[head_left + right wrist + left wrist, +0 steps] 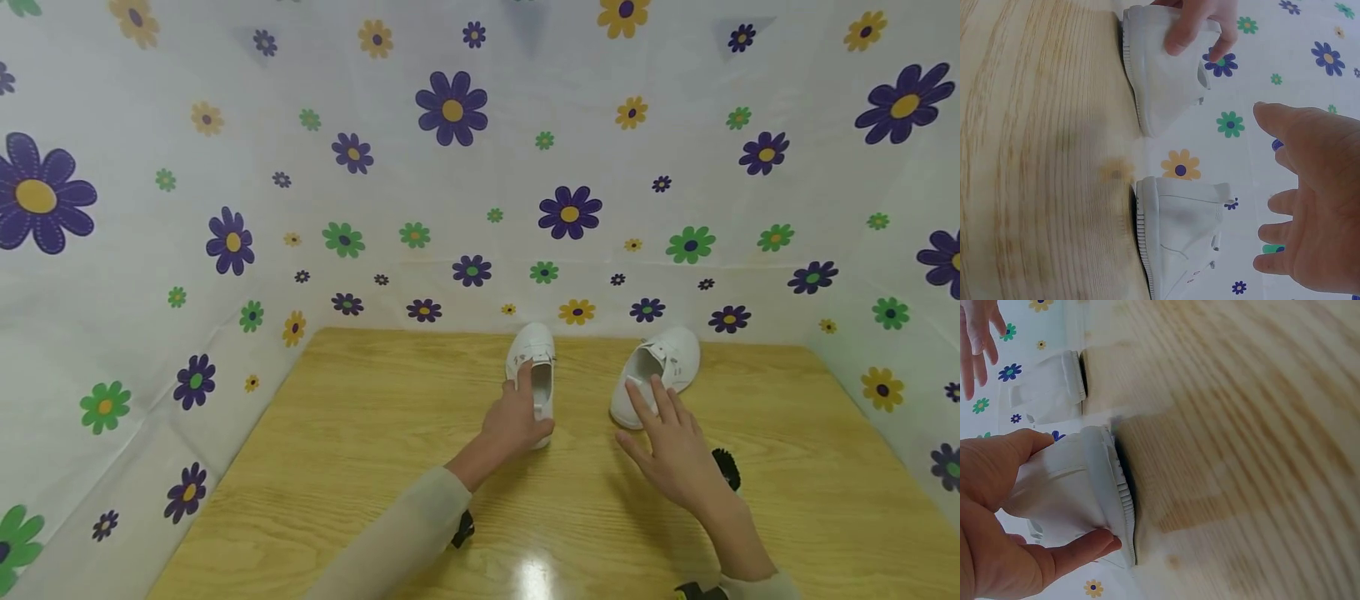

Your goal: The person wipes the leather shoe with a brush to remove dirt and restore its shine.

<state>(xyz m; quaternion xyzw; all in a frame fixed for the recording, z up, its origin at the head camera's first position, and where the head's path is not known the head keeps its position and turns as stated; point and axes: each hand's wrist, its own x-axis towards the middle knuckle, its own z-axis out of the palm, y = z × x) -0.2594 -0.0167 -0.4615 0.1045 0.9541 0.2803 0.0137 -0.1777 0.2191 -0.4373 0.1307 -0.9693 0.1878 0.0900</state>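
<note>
Two white shoes stand on the wooden table, toes towards the flowered backdrop. My left hand (513, 422) grips the left shoe (534, 342) around its heel end. In the left wrist view, the thumb is on one side of this shoe's heel (1054, 481) and fingers are on the other. The right shoe (681, 357) sits apart from it, its toe angled to the right. Near its heel, my right hand (671, 450) hovers with fingers spread. From the right wrist view, a gap shows between this hand (1316, 194) and the right shoe (1182, 231).
The wooden table (360, 433) extends in front of and beside the shoes. A white cloth with purple, green and yellow flowers (420, 183) stands behind it and along both sides. Dark straps (463, 529) show at the wrists.
</note>
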